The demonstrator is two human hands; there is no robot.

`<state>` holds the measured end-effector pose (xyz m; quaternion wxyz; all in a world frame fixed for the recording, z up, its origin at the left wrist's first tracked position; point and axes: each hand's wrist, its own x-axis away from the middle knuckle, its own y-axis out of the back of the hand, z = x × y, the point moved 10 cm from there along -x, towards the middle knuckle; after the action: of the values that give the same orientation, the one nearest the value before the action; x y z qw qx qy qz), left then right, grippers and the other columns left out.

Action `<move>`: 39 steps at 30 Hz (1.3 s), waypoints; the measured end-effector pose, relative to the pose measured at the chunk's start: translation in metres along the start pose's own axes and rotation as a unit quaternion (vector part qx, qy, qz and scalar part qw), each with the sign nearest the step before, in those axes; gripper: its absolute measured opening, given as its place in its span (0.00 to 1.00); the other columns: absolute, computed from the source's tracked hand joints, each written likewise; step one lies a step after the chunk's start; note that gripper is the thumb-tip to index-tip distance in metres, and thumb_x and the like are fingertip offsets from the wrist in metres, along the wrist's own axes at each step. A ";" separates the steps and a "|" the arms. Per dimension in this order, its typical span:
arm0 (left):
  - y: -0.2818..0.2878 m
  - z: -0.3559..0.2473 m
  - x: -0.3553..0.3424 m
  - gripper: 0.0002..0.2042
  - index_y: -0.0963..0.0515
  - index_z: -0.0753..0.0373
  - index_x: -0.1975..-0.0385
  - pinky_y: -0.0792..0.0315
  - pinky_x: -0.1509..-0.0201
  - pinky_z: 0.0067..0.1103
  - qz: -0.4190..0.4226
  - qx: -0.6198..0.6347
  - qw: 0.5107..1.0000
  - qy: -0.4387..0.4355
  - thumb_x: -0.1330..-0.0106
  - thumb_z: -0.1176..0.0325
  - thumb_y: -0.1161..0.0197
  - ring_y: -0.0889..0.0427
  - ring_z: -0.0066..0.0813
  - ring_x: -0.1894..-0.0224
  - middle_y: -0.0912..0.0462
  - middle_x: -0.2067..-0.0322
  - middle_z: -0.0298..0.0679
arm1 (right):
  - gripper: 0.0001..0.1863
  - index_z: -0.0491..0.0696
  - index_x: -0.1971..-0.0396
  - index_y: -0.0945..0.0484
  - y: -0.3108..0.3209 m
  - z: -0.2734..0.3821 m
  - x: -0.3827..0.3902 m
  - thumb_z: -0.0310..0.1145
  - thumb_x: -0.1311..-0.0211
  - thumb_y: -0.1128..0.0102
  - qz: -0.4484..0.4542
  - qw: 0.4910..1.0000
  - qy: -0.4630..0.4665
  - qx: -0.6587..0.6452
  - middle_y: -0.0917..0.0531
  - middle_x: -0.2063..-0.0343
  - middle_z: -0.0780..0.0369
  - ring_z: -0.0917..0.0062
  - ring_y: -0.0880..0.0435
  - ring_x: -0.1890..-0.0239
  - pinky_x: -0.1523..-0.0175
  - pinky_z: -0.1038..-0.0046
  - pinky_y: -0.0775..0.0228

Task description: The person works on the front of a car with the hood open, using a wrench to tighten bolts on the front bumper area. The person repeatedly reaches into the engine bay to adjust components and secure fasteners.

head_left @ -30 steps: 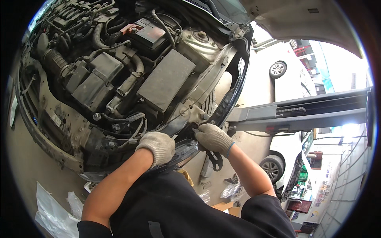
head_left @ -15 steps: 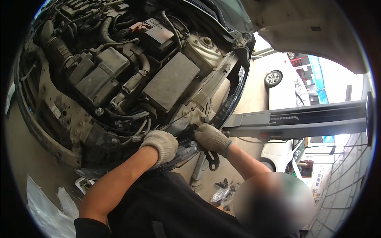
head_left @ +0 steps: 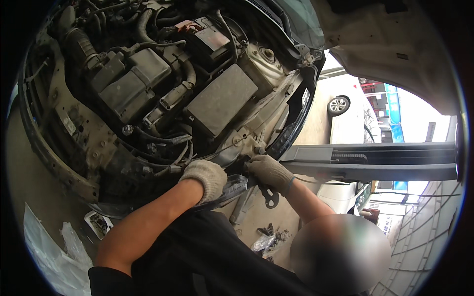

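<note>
The fingers of the gloved right hand [head_left: 270,172] are curled in at the front corner of the car [head_left: 148,84], and a dark holed piece [head_left: 265,191] is seen jutting out just below them — whether it is held in that grip cannot be told. The gloved left hand [head_left: 206,178] is bent over the front edge with its fingertips hidden, so its grip cannot be read either. Between the two, a clear-faced part [head_left: 235,184] is seen, near a pale metal bracket [head_left: 243,140]. Two-handed work on the fittings at this corner is judged to be in hand; by the next move, steadiness from the left and careful, small motions from the right would be demanded — the space is cramped and half hidden.
</note>
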<state>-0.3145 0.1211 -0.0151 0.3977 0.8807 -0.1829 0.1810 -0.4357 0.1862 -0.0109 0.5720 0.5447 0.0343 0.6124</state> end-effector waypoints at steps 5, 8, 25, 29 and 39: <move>-0.004 0.003 -0.004 0.15 0.14 0.63 0.58 0.22 0.48 0.36 0.009 -0.003 1.000 -0.004 0.36 0.65 0.45 0.15 0.46 0.51 0.14 0.55 0.50 | 0.13 0.40 0.68 0.20 0.006 0.016 0.003 0.35 0.32 0.47 0.062 0.981 -0.130 -0.134 0.21 0.82 0.63 0.79 0.23 0.83 0.79 0.74 0.30; -0.007 0.003 -0.007 0.15 0.14 0.63 0.58 0.21 0.49 0.37 0.020 -0.002 1.000 -0.007 0.38 0.66 0.45 0.14 0.46 0.52 0.14 0.55 0.51 | 0.14 0.39 0.67 0.20 0.006 0.016 0.002 0.35 0.32 0.48 0.068 0.975 -0.158 -0.138 0.21 0.82 0.63 0.79 0.22 0.82 0.76 0.73 0.28; -0.003 0.001 -0.004 0.15 0.14 0.65 0.59 0.21 0.52 0.36 -0.024 0.012 0.999 -0.018 0.41 0.67 0.42 0.14 0.46 0.54 0.14 0.57 0.50 | 0.16 0.39 0.69 0.16 -0.003 0.031 -0.021 0.33 0.44 0.50 0.198 0.939 -0.042 0.278 0.15 0.68 0.47 0.53 0.14 0.63 0.54 0.59 0.24; -0.002 0.004 -0.002 0.15 0.14 0.64 0.59 0.21 0.52 0.36 -0.037 0.016 0.999 -0.013 0.41 0.68 0.43 0.13 0.47 0.54 0.13 0.58 0.50 | 0.12 0.42 0.70 0.16 -0.012 0.044 -0.021 0.32 0.44 0.46 0.224 0.895 0.024 0.385 0.14 0.70 0.50 0.57 0.13 0.65 0.58 0.58 0.21; -0.005 0.005 -0.003 0.14 0.13 0.63 0.60 0.20 0.54 0.37 -0.044 0.032 0.998 -0.020 0.40 0.67 0.42 0.13 0.46 0.56 0.13 0.59 0.51 | 0.11 0.44 0.61 0.20 -0.012 0.062 -0.015 0.30 0.40 0.47 0.264 0.772 0.006 0.579 0.15 0.77 0.55 0.60 0.12 0.70 0.70 0.54 0.22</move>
<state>-0.3143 0.1213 -0.0228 0.3730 0.9037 -0.1461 0.1512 -0.3879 0.1430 -0.0035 -0.0355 0.7565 0.2410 0.6069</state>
